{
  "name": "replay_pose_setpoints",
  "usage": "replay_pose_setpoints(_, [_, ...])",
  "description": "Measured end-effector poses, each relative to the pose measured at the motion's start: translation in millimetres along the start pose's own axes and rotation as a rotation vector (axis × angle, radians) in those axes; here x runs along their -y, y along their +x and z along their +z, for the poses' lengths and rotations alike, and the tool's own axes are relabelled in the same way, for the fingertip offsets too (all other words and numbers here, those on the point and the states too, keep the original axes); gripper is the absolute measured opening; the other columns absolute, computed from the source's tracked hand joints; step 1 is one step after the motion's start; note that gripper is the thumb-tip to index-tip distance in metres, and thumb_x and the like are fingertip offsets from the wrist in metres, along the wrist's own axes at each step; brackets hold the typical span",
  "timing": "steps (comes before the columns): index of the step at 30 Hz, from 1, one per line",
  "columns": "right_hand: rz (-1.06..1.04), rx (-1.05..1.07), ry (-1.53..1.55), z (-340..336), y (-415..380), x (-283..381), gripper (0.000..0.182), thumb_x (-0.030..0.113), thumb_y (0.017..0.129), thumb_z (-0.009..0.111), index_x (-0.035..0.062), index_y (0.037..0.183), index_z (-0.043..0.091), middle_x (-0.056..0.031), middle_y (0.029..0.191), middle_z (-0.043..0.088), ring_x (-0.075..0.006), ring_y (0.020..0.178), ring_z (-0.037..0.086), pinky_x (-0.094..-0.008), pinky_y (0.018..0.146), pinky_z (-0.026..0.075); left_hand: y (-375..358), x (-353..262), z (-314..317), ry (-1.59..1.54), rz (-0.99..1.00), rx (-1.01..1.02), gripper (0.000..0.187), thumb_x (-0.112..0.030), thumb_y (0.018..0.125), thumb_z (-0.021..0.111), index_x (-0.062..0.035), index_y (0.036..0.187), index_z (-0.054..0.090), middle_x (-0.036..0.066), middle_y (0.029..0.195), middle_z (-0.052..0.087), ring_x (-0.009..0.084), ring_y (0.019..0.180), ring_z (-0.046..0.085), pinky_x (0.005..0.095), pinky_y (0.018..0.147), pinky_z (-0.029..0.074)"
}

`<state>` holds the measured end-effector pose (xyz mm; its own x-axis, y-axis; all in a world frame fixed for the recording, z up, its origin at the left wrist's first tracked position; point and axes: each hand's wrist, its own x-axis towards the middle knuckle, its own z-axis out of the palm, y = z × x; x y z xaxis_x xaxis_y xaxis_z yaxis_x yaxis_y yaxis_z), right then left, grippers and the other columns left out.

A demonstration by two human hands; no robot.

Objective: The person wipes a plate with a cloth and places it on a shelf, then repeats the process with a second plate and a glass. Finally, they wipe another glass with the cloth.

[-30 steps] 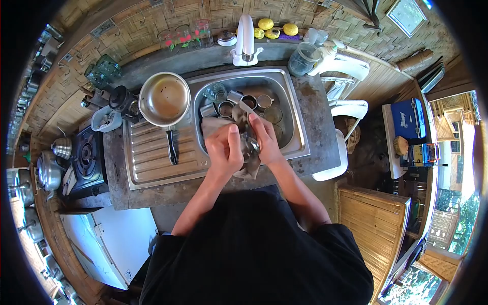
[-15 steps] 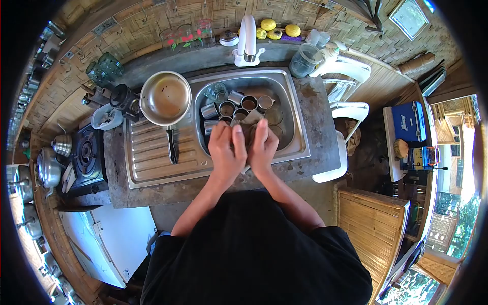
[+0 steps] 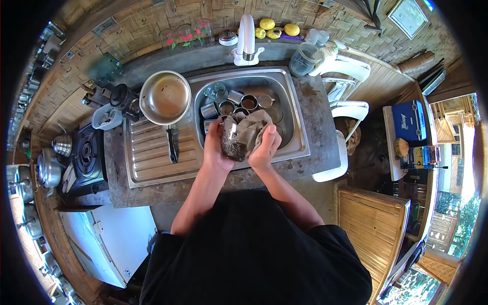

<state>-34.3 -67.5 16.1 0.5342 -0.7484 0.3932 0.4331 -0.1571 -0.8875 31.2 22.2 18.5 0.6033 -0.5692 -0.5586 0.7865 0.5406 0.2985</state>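
1. We hold a drinking glass (image 3: 235, 143) over the front edge of the sink (image 3: 300, 132), tilted so its open mouth faces back toward us.
2. Our left hand (image 3: 216, 147) is clamped on the left side of the glass, thumb and fingers wrapped around its wall.
3. Our right hand (image 3: 264, 147) is closed on a grey cloth (image 3: 250, 128), pressing it against the right side of the glass; the cloth is bunched over the top and far side of the glass.
4. In the sink basin behind the glass, several metal cups (image 3: 239, 104) stand close together, mouths up, with a clear glass (image 3: 215, 92) at the back left corner.
5. On the ribbed draining board (image 3: 147, 157) left of the sink sits a steel saucepan (image 3: 164, 97), its black handle pointing toward us.
6. A white tap (image 3: 247, 35) rises behind the sink, centred on the back ledge.
7. On that ledge: yellow lemons (image 3: 277, 28) to the right of the tap, patterned tumblers (image 3: 185, 35) to the left.
8. A clear jar (image 3: 304, 58) stands at the sink's back right corner.
9. A gas burner (image 3: 86, 155) and a kettle (image 3: 48, 173) are well off to the left.
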Motion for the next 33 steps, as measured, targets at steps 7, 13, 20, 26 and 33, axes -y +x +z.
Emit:
replay_pose_setpoints(7, [0.593,0.309,-0.29,-18.3,13.5,-12.2,0.063,0.046,0.108,0.05,-0.0014,0.068,0.057,0.0005,0.058,0.05,-0.0095,0.06,0.042,-0.0319,0.057,0.037,11.1,4.4,-41.0,0.831,0.695,-0.204,0.045,-0.024,0.108,0.049,-0.0064,0.068,0.058,0.007,0.073,0.061,0.0219,0.066,0.056,0.0399,0.062,0.041])
replay_pose_setpoints(13, [0.76,0.376,-0.239,-18.8,1.1,-24.2,0.061,0.047,0.109,0.038,-0.0056,0.091,0.065,-0.0111,0.076,0.063,-0.0146,0.073,0.055,-0.0349,0.068,0.044,-1.6,2.0,-33.3,1.501,1.279,0.069,0.035,-0.009,0.103,0.051,0.002,0.07,0.055,0.015,0.074,0.054,0.0348,0.065,0.051,0.0457,0.063,0.042])
replay_pose_setpoints(20, [0.843,0.559,-0.084,-27.5,11.5,-16.5,0.033,0.027,0.103,0.058,-0.003,0.105,0.072,-0.0011,0.082,0.068,-0.0069,0.077,0.056,-0.0283,0.067,0.044,1.0,-5.9,-35.4,1.622,1.38,0.236,0.029,-0.009,0.1,0.054,0.0019,0.073,0.058,0.015,0.078,0.054,0.0347,0.069,0.052,0.0468,0.062,0.041])
replay_pose_setpoints(26, [0.529,0.63,-0.419,-14.6,6.5,-9.9,0.027,0.021,0.103,0.06,-0.0049,0.103,0.069,-0.0056,0.078,0.067,-0.007,0.073,0.056,-0.027,0.065,0.045,8.7,-4.5,-47.0,1.392,1.224,0.222,0.038,-0.018,0.108,0.045,0.0024,0.078,0.057,0.011,0.07,0.053,0.0269,0.064,0.052,0.0426,0.061,0.04])
replay_pose_setpoints(33, [-0.094,0.549,-0.582,-7.7,-8.9,12.7,0.02,0.015,0.095,0.065,-0.0041,0.103,0.064,-0.0177,0.08,0.065,-0.0351,0.069,0.059,-0.0407,0.066,0.047,18.8,-8.9,-30.1,0.443,0.46,-0.082,0.036,-0.026,0.106,0.048,-0.0082,0.078,0.062,0.002,0.074,0.062,0.0166,0.066,0.056,0.0347,0.065,0.047])
